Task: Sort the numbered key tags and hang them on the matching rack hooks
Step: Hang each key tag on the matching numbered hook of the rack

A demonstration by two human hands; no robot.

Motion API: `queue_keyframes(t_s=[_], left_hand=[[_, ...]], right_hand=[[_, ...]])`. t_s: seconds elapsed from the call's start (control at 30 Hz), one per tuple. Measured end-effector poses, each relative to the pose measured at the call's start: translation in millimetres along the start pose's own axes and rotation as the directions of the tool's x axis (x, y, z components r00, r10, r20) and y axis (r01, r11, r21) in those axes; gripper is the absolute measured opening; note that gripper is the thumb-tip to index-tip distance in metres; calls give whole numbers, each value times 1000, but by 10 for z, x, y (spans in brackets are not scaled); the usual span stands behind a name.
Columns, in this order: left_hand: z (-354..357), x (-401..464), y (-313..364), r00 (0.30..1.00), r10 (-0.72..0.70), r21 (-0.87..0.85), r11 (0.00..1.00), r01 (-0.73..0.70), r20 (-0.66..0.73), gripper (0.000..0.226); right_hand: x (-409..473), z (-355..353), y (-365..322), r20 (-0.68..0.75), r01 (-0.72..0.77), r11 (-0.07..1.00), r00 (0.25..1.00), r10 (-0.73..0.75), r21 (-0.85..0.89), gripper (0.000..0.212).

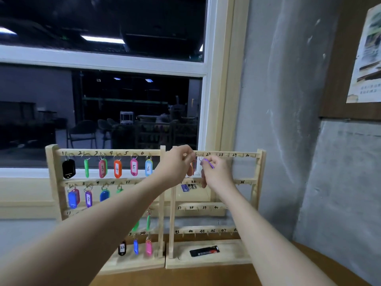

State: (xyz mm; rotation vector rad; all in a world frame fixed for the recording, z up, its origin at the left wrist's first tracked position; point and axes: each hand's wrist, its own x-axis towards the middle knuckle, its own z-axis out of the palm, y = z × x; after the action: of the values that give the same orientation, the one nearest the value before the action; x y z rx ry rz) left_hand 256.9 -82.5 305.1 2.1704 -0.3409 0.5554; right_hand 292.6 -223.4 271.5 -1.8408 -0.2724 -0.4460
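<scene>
Wooden racks (216, 255) stood side by side on the bench (206, 275). Both arms reached forward to the right rack's top rail. The left hand (175, 164) pinched an orange tag (192, 168) by hook 25; the right hand (216, 174) pinched a purple tag (208, 163) below 27. Hooks 28 to 30 stood bare rightward.

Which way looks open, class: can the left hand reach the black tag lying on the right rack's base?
Probably yes. The black tag lies uncovered on the base, with nothing standing over it. But the left hand is busy at the top rail, so it must first let go.
</scene>
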Motion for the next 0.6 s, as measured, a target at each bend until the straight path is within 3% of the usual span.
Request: queue_keyframes(t_s=[0.2, 0.6], left_hand=[[72, 141, 39, 1000, -9, 143, 990, 10, -9, 25], [193, 244, 57, 998, -50, 180, 982, 55, -34, 28]], right_hand=[[-67, -58, 30, 42, -77, 995, 996, 74, 67, 26], [-82, -17, 131, 40, 26, 1000, 999, -27, 11, 32]])
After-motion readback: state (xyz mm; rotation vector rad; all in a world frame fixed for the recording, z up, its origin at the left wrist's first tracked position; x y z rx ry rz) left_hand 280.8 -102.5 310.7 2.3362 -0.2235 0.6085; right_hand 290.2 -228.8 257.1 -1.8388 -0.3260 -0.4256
